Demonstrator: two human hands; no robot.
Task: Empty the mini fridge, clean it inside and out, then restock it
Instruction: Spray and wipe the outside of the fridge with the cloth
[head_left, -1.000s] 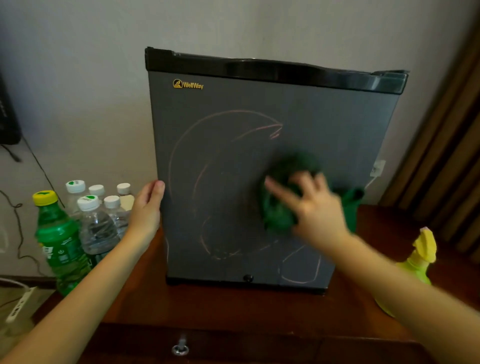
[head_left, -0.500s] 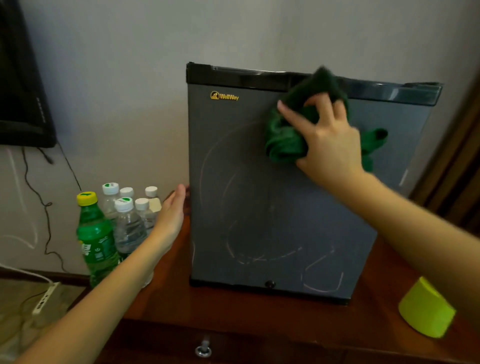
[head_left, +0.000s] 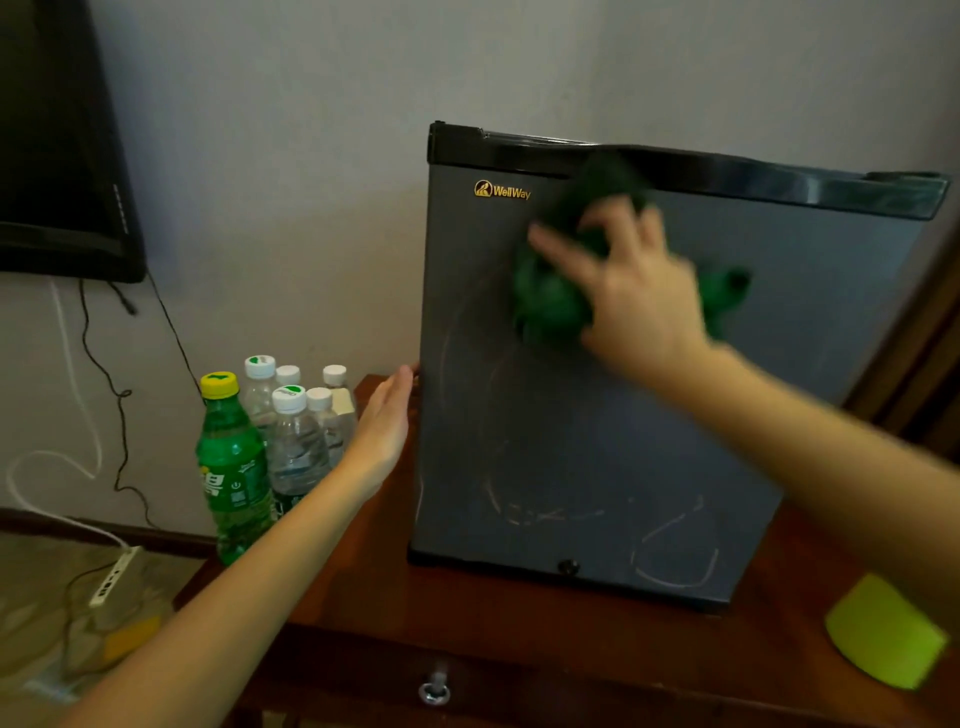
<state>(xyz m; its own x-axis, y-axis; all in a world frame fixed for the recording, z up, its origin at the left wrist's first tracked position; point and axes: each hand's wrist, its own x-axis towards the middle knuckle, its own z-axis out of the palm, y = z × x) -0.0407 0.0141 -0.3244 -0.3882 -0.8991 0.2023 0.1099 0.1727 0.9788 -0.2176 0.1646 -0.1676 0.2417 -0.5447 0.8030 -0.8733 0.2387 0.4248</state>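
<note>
A grey mini fridge (head_left: 597, 441) with a black top trim stands shut on a wooden cabinet (head_left: 493, 639). Faint chalk-like scribbles mark the lower part of its door. My right hand (head_left: 634, 296) grips a bunched green cloth (head_left: 550, 296) and presses it against the upper middle of the door; hand and cloth are motion-blurred. With straight fingers, my left hand (head_left: 384, 421) lies flat against the fridge's left edge. A green soda bottle (head_left: 228, 467) and several clear water bottles (head_left: 296, 431) stand left of the fridge.
A yellow-green spray bottle (head_left: 883, 629) sits on the cabinet at the right, partly behind my right arm. A black screen (head_left: 57, 145) hangs on the wall at the upper left, with cables below it. A power strip (head_left: 111, 577) lies on the floor. Curtains hang at the right.
My right hand swept the cloth from the door's middle up to near the top trim, then slightly down and left. The upper scribbles have faded. The left hand stays on the fridge's edge.
</note>
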